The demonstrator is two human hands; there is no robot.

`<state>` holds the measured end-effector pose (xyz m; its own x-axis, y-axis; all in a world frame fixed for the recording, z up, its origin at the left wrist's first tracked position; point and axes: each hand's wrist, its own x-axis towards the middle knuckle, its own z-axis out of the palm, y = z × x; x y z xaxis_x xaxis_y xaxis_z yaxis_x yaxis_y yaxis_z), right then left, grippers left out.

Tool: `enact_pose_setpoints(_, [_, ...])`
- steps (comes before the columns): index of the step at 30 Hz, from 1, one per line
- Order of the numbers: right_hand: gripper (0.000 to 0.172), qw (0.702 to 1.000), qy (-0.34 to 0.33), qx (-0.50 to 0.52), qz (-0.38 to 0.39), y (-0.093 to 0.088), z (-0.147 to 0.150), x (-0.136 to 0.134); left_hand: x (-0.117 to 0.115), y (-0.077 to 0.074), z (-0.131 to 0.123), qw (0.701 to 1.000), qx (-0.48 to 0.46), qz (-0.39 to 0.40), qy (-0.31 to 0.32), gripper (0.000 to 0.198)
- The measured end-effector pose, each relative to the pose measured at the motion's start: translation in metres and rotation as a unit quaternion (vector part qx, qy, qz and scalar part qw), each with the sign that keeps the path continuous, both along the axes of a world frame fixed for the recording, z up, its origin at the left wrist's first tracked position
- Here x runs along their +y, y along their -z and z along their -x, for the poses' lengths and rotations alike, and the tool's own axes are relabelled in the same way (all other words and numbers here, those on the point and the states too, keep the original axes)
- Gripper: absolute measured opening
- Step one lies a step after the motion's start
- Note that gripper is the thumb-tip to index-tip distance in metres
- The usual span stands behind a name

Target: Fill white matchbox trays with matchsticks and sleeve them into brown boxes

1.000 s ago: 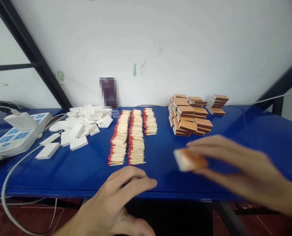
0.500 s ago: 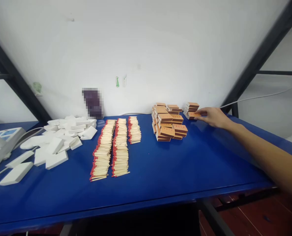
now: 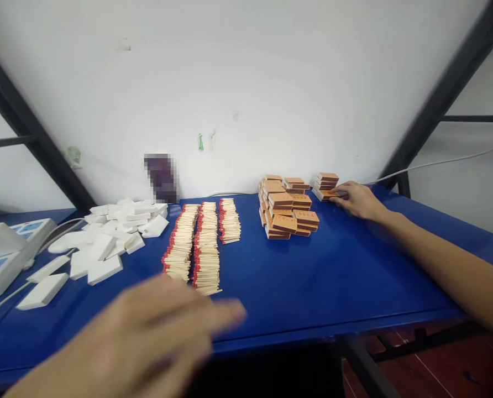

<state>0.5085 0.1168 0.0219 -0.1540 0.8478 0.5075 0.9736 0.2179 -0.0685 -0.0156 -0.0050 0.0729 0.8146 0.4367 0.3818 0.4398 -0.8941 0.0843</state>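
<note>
At the back right, my right hand pinches a matchbox with an orange top. That box lies at the foot of a small stack of matchboxes against the wall. My left hand, blurred by motion, is over the table's front edge with its fingers stretched out and nothing visible in them. Beyond it, red-tipped matches lie in three rows, the near ends of two partly covered by the hand. Between these rows and my right hand stands a larger pile of matchboxes.
White empty-looking box trays are heaped at the left. A white power strip with a cable lies beside them. A pixelated dark object leans on the wall. Black metal bars frame the blue table.
My left hand has come into view from the lower left, over the front of the table. My right hand stays on the matchbox by the small stack. The view has shifted slightly.
</note>
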Motion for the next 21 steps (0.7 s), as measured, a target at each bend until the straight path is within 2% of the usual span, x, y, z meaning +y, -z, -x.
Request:
enact_pose_setpoints(3, [0.028, 1.000, -0.005, 0.014, -0.010, -0.002, 0.000, 0.001, 0.051, 0.013, 0.041, 0.978, 0.053, -0.084, -0.185, 0.041])
enact_pose_setpoints(5, [0.027, 1.000, -0.005, 0.020, -0.018, -0.004, 0.001, 0.001, 0.086, 0.020, 0.065, 0.943, 0.109, -0.163, -0.271, 0.044])
enact_pose_setpoints(6, [0.027, 1.000, -0.005, 0.022, -0.022, -0.006, 0.003, 0.000, 0.101, 0.023, 0.073, 0.935, 0.119, -0.173, -0.287, 0.045])
enact_pose_setpoints(9, [0.028, 0.999, -0.005, 0.026, -0.030, -0.012, 0.014, -0.010, 0.128, 0.031, 0.084, 0.927, 0.137, -0.187, -0.296, 0.046])
enact_pose_setpoints(12, [0.030, 0.999, -0.012, 0.028, -0.038, -0.021, 0.039, -0.030, 0.133, 0.035, 0.081, 0.927, 0.171, -0.188, -0.277, 0.042])
enact_pose_setpoints(14, [0.026, 0.997, -0.010, 0.033, -0.070, -0.027, 0.062, -0.045, 0.131, 0.037, 0.078, 0.925, 0.186, -0.191, -0.272, 0.040])
enact_pose_setpoints(16, [0.024, 0.997, -0.045, 0.012, -0.065, -0.031, 0.086, -0.059, 0.130, 0.036, 0.077, 0.922, 0.195, -0.197, -0.271, 0.038])
enact_pose_setpoints(19, [0.031, 0.990, -0.128, -0.050, -0.038, -0.030, 0.112, -0.071, 0.130, 0.036, 0.075, 0.920, 0.202, -0.208, -0.265, 0.035])
enact_pose_setpoints(21, [0.036, 0.984, -0.142, -0.103, -0.030, -0.025, 0.122, -0.071, 0.131, 0.036, 0.075, 0.921, 0.203, -0.213, -0.255, 0.034])
